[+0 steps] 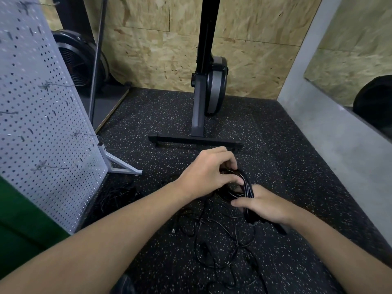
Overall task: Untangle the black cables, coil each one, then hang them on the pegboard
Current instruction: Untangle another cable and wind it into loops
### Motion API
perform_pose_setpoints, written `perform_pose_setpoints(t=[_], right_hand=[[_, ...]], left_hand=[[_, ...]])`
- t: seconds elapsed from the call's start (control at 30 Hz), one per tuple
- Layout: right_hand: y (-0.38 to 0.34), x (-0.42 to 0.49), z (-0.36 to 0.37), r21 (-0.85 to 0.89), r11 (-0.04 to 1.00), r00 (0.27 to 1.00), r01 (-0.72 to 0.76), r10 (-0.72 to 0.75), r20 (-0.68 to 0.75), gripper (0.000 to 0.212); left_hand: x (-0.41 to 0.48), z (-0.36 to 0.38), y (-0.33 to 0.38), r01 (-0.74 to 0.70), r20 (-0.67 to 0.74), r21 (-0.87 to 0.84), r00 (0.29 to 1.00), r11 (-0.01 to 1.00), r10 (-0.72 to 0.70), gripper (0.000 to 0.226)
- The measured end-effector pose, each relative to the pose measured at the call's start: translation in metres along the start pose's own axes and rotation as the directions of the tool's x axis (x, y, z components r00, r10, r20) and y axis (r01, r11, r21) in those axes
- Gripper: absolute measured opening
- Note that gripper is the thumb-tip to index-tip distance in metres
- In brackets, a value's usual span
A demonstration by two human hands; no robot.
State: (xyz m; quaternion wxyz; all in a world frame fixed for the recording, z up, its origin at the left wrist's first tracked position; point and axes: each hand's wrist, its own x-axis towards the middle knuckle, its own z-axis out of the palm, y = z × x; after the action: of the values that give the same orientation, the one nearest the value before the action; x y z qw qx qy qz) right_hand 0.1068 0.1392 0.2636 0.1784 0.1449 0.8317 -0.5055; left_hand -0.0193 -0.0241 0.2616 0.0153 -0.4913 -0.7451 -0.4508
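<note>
I'm coiling one black cable (247, 185) above the floor (297, 166): right hand (267, 206) gripping the bundle; left hand (209, 172) pinching the next loop; keeping loops even, slack tangle (220, 236) trailing below.

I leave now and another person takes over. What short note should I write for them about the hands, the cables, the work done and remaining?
Left-hand grip: fingers curled round the top of the coil.
Right-hand grip: holds the lower side of the same coil.
Tangled cables lie on the floor under the hands; a second heap lies by the pegboard foot.
Done: one cable partly coiled.
Left: finish it, hang it, untangle the rest; no cable seen on the pegboard.
</note>
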Motion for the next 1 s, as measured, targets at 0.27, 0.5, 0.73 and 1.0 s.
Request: perform_pose_setpoints(t=[0.27,0.5,0.73,1.0], right_hand=[[-0.004,-0.006,-0.011,-0.013,0.999,0.998,0.049,-0.049,-0.045,0.014],[-0.009,-0.012,-0.011,-0.167,0.986,0.998,0.014,-0.025,-0.059,0.014],[0.002,-0.007,-0.015,-0.056,0.998,0.986,0.021,-0.03,-0.167,0.007],[-0.001,0.0,-0.006,0.15,0.966,0.906,0.208,-0.133,-0.401,0.021]], left_hand=[[-0.01,-0.016,-0.034,0.441,0.344,-0.067,0.853,0.895,-0.394,0.028],[-0.021,0.008,-0.044,0.4,0.485,0.016,0.798,0.916,-0.357,0.033],[-0.017,0.01,-0.04,0.418,0.334,0.049,0.849,0.907,-0.409,0.009],[-0.013,0.02,0.005,0.598,0.216,-0.52,0.783,0.61,-0.584,0.017]])
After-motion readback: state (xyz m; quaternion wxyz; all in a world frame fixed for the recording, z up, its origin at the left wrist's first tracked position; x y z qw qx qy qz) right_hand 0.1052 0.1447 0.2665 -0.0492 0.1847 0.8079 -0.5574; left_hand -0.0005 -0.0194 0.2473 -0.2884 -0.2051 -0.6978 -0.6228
